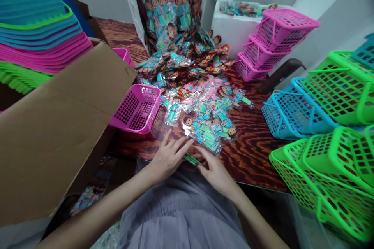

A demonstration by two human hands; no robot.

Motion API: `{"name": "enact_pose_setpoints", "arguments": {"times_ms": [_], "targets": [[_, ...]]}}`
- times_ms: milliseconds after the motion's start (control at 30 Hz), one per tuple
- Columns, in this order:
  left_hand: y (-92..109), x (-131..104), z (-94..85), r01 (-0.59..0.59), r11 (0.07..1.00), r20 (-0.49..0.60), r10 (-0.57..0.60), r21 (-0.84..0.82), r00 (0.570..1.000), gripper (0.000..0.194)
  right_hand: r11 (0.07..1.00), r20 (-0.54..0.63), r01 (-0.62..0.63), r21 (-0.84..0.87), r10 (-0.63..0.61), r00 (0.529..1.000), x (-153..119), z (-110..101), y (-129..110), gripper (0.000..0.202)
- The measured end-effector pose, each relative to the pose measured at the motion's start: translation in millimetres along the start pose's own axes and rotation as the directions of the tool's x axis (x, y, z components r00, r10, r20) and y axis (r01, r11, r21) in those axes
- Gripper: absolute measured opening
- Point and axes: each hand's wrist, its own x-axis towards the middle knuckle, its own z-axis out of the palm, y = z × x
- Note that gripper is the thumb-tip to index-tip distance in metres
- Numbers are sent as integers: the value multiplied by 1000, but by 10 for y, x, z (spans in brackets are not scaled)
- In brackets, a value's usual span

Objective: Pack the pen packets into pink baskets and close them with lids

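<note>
Low at the table's front edge, my right hand (214,169) has its fingers curled around a small green packet (191,159). My left hand (168,158) lies against the packet's left end, palm down, fingers stretched and apart; its thumb is hidden. Just beyond my fingers lie clear-wrapped packets (209,136) with cartoon figures and green sticks. A larger heap of such packets (178,62) spreads behind them, out of a white bin (131,6) tipped toward me. To the left of the loose packets stands a pink basket (149,118).
A cardboard box (55,124) blocks the left side, with stacked coloured baskets (37,27) behind it. Pink baskets (280,39) are stacked at the back right beside a white foam box (230,31). Blue baskets (304,116) and green baskets (318,186) crowd the right edge.
</note>
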Motion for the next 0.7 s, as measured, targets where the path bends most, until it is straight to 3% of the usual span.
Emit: {"name": "enact_pose_setpoints", "arguments": {"times_ms": [167, 567, 700], "targets": [[-29, -22, -6, 25, 1000, 31, -25, -5, 999, 55, 999, -15, 36, -28, -37, 999, 30, 54, 15, 71], [-14, -61, -48, 22, 1000, 23, -22, -21, 1000, 55, 997, 32, -26, 79, 24, 999, 10, 79, -108, 72], [-4, 0, -51, -40, 999, 80, 42, -28, 996, 43, 999, 111, -7, 54, 1, 994, 36, -52, -144, 52]]}}
